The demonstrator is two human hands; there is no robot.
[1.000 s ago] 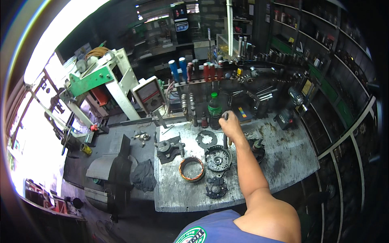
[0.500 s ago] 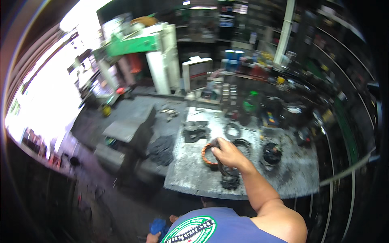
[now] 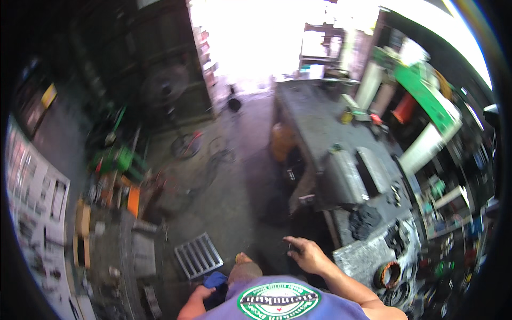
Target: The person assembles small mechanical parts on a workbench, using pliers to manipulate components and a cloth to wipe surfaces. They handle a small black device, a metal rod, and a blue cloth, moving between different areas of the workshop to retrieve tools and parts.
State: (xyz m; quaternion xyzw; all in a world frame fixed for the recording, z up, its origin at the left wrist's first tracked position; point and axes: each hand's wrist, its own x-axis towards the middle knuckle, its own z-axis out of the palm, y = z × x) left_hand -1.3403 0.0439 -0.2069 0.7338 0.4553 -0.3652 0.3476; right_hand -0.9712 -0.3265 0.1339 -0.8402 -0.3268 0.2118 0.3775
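Note:
My left hand (image 3: pixel 204 291) is low beside my body, closed around a crumpled blue cloth (image 3: pixel 215 279). My right hand (image 3: pixel 306 255) hangs in the air over the floor, left of the metal-topped workbench (image 3: pixel 349 255). Its index finger is stretched out and the thumb is apart; I see nothing held in it, though the picture is blurred. On the bench, a stator ring with copper windings (image 3: pixel 379 276) lies beyond my right forearm. A dark ring-shaped part (image 3: pixel 397 295) sits close by it, and a grey metal bracket-like part (image 3: pixel 394 240) lies farther back.
A grey bench (image 3: pixel 306 109) runs away toward the bright doorway, with a curved metal cover (image 3: pixel 344 173) and a dark rag (image 3: pixel 364 222) on it. A slatted metal grate (image 3: pixel 198 256) lies on the floor. Green machinery (image 3: pixel 120 161) and a fan (image 3: pixel 166 88) stand left.
The view has swung left toward the doorway and floor. My right hand has left the copper-wound stator ring and moved off the bench. My left hand still holds the blue cloth.

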